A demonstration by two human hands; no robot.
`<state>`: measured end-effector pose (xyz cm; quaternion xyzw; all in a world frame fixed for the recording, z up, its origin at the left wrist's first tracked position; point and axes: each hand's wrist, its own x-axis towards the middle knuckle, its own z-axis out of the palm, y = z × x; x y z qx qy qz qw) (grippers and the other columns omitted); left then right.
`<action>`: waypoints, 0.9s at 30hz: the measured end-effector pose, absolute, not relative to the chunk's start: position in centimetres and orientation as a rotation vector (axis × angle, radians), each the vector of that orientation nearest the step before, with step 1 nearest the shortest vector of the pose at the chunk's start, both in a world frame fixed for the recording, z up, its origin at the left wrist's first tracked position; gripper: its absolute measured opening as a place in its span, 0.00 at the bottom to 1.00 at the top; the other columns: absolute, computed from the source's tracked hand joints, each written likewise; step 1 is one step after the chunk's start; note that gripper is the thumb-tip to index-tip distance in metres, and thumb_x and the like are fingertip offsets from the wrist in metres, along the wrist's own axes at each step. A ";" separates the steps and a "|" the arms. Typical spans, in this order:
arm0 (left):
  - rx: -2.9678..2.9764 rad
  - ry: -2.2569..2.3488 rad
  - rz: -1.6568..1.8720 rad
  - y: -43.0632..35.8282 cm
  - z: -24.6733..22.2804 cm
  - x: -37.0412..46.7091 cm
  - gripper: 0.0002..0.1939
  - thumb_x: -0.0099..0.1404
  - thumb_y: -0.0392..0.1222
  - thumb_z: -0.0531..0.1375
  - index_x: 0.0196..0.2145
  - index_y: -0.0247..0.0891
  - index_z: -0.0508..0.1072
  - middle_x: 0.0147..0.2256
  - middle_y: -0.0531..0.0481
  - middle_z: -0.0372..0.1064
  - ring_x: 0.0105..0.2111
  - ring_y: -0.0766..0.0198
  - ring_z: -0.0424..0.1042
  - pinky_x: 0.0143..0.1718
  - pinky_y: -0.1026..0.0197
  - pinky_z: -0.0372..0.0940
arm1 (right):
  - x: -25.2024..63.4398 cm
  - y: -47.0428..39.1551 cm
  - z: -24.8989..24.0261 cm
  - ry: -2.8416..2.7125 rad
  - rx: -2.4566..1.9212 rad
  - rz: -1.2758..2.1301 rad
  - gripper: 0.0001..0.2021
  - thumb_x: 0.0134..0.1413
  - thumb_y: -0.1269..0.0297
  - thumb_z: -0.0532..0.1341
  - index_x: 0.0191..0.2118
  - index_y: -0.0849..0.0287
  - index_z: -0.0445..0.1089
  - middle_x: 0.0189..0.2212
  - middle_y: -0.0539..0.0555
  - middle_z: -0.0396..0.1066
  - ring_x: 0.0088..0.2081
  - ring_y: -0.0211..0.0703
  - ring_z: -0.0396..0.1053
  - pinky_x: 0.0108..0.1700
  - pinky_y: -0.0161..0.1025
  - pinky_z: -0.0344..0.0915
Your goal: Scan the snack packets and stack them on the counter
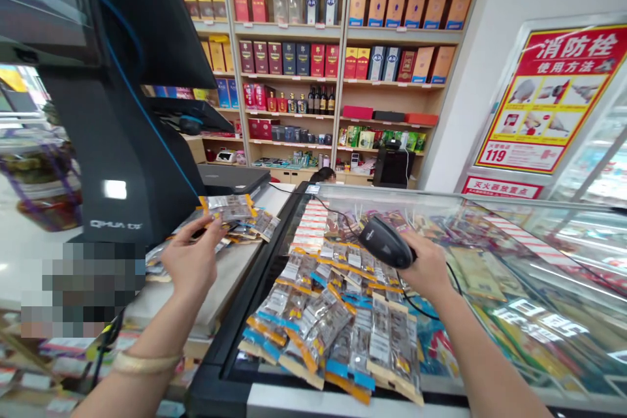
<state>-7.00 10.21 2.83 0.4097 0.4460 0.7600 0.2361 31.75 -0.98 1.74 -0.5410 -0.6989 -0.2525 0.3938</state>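
Observation:
Between the thumb and fingers of my left hand [193, 251] is a small clear packet [230, 208] with orange ends, held over other packets [264, 225] on the pale counter. My right hand [428, 264] is wrapped round a black barcode scanner [386, 241], whose head points left. Below the scanner, a large pile of similar packets [323, 323] with orange, blue and cream ends lies on the glass top of a freezer. The scanner's black cable loops beside my right wrist.
A black checkout terminal [132, 111] rises at the left beside the counter [230, 274]. The glass-topped freezer [529, 274] extends right. Shelves [289, 29] of boxes and bottles stand behind, and a red fire-hydrant poster [548, 98] hangs on the right wall.

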 end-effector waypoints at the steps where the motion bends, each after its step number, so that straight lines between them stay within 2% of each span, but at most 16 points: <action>1: 1.092 1.144 2.088 10.1 3.6 -6.2 0.19 0.46 0.49 0.69 0.34 0.37 0.74 0.33 0.50 0.73 0.32 0.62 0.74 0.42 0.52 0.73 | 31.7 -1.1 1.7 -1.783 -1.370 -0.611 0.12 0.42 0.67 0.58 0.36 0.58 0.71 0.30 0.56 0.75 0.33 0.48 0.72 0.35 0.40 0.64; 5: 1.203 0.964 1.811 10.2 6.2 -2.2 0.23 0.35 0.47 0.73 0.28 0.34 0.73 0.26 0.51 0.72 0.24 0.64 0.73 0.33 0.56 0.73 | 31.3 -1.7 2.3 -1.856 -1.321 -0.411 0.08 0.43 0.65 0.60 0.33 0.57 0.70 0.28 0.55 0.73 0.31 0.45 0.70 0.33 0.38 0.63; 10: 1.361 0.884 1.531 10.8 6.3 1.7 0.24 0.35 0.50 0.74 0.28 0.34 0.73 0.25 0.49 0.74 0.23 0.63 0.73 0.28 0.61 0.71 | 30.1 -2.3 3.0 -1.886 -1.279 -0.229 0.06 0.45 0.67 0.60 0.32 0.57 0.69 0.26 0.53 0.71 0.29 0.42 0.68 0.32 0.36 0.63; 19: 1.364 0.860 1.519 11.2 4.4 2.0 0.22 0.36 0.50 0.74 0.27 0.36 0.74 0.25 0.50 0.73 0.23 0.63 0.73 0.26 0.63 0.70 | 28.9 -1.6 2.5 -1.816 -1.283 -0.246 0.05 0.43 0.70 0.59 0.30 0.57 0.68 0.24 0.51 0.69 0.28 0.42 0.67 0.29 0.36 0.61; 27: 1.378 0.847 1.467 10.3 3.8 2.1 0.20 0.39 0.47 0.74 0.27 0.36 0.74 0.26 0.51 0.72 0.23 0.65 0.72 0.28 0.63 0.70 | 28.5 -1.3 2.2 -1.807 -1.304 -0.267 0.04 0.46 0.65 0.60 0.31 0.57 0.69 0.25 0.52 0.71 0.28 0.43 0.69 0.29 0.37 0.63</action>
